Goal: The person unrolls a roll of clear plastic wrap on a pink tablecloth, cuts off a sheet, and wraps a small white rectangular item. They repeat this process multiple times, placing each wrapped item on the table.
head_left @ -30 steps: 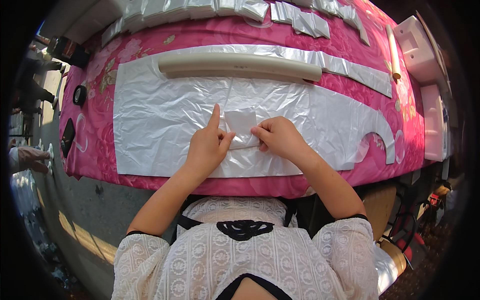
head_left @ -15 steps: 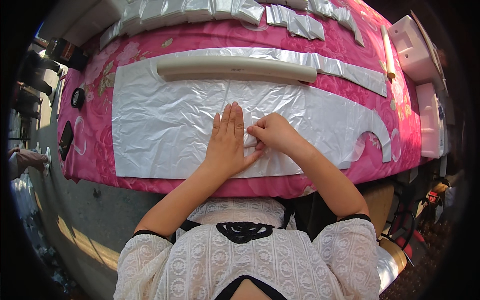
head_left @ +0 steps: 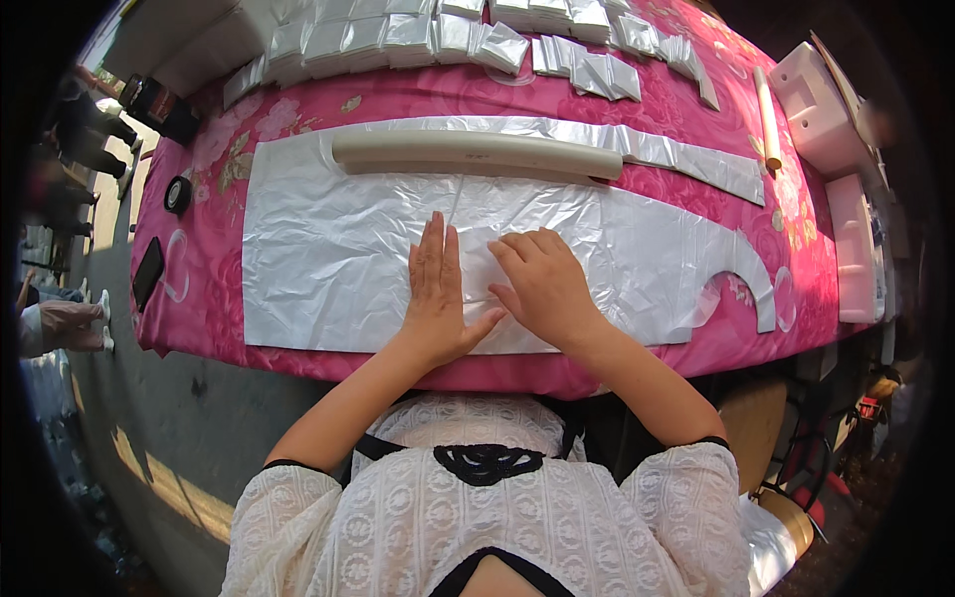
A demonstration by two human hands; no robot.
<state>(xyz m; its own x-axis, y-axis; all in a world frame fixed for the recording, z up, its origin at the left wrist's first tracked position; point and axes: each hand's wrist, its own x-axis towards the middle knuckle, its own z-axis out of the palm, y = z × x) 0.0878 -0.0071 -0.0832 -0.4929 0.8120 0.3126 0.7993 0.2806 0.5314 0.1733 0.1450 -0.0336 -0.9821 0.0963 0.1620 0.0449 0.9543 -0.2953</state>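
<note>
Stretching left to right, the white sheet (head_left: pixel 323 269) lies under my flattened left hand (head_left: pixel 435 294) and curled right hand (head_left: pixel 545 284) — the latter's grip I can't tell.

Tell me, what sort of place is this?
Perhaps a market stall: rows of folded white packets on a pink flowered tablecloth, pale foam-like boxes to the right, and people nearby.

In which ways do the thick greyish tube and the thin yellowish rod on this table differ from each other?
The thick tube is clearly wider than the thin rod. The tube lies roughly left to right, whereas the rod points away from the person. The tube rests mostly on the white plastic sheet, while the rod lies on the pink cloth. Both are long, and no hand touches either.
</note>
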